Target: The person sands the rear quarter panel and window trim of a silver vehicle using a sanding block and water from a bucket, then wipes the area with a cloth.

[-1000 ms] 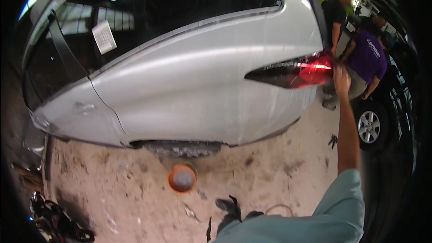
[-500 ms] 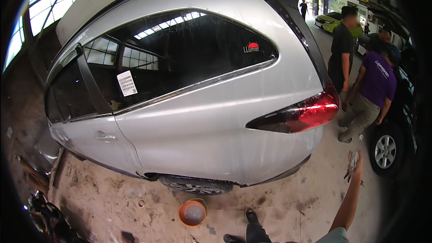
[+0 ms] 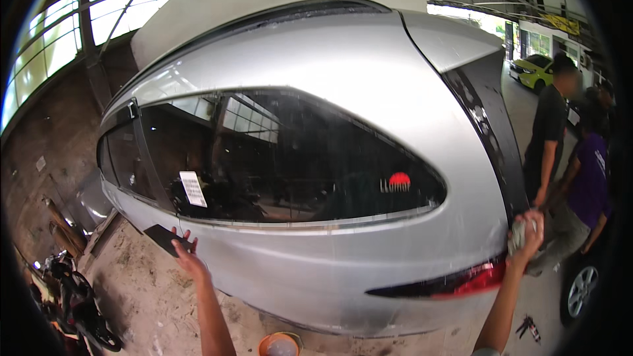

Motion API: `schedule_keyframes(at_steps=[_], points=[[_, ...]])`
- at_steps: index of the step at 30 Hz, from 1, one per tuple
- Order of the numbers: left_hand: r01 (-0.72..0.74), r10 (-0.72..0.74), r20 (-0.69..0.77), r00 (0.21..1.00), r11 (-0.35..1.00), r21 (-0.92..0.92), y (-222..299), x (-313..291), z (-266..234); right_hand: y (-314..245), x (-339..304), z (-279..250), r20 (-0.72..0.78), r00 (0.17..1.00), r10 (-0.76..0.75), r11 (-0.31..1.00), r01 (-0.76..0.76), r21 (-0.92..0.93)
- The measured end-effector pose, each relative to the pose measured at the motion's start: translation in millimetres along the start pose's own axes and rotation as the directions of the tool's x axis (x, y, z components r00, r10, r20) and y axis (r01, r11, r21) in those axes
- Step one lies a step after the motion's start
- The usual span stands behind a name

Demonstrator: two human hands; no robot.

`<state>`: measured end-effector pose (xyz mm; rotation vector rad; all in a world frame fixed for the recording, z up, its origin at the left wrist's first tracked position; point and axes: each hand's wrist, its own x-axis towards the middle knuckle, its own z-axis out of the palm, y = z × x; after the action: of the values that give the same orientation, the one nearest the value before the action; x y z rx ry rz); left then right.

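Observation:
A silver car (image 3: 297, 257) fills the middle of the view, its side toward me. My left hand (image 3: 189, 258) is raised beside the rear door, closed on a dark flat rectangular sheet (image 3: 162, 240) below the tinted window (image 3: 297, 151). My right hand (image 3: 533, 236) is at the car's rear corner, closed around a crumpled greyish cloth (image 3: 516, 237). That cloth sits just above the red tail light (image 3: 484, 279), next to the black rear pillar trim (image 3: 491, 118). Whether it touches the body, I cannot tell.
An orange bucket (image 3: 262, 345) stands on the floor below the car. A motorcycle (image 3: 82, 303) is at the lower left. Several people stand at right, one in black (image 3: 546, 125), one in purple (image 3: 589, 175), beside a car wheel (image 3: 582, 292). A small dark object (image 3: 529, 328) lies on the floor.
My left hand has come into view with the dark sheet. My right hand, still with the cloth, is now against the rear corner's outline. The view has tilted up, so the car sits lower.

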<state>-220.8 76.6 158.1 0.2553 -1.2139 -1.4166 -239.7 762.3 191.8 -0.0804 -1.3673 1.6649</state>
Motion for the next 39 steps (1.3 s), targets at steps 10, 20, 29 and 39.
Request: schedule_keyframes(at_steps=[10,20,29,39], points=[[-0.148,0.242,-0.171,0.955,0.89,0.432,-50.4,-11.3,52.6,47.5,-7.0,-36.9,-0.005,0.996,-0.09,0.995,0.09,0.034],[-0.105,0.273,-0.176,0.946,0.77,0.629,-55.8,-4.2,29.5,28.6,-18.5,-35.1,0.156,0.982,-0.109,0.985,0.086,0.148],[-0.288,0.416,-0.061,0.907,0.721,0.63,-63.1,2.0,45.6,38.9,-28.4,-49.3,0.028,0.976,-0.215,0.54,0.143,-0.829],[-0.324,0.468,0.02,0.883,0.579,0.748,-37.0,-9.6,57.4,3.8,-14.5,-28.2,0.277,0.926,-0.257,0.938,0.308,-0.161]])
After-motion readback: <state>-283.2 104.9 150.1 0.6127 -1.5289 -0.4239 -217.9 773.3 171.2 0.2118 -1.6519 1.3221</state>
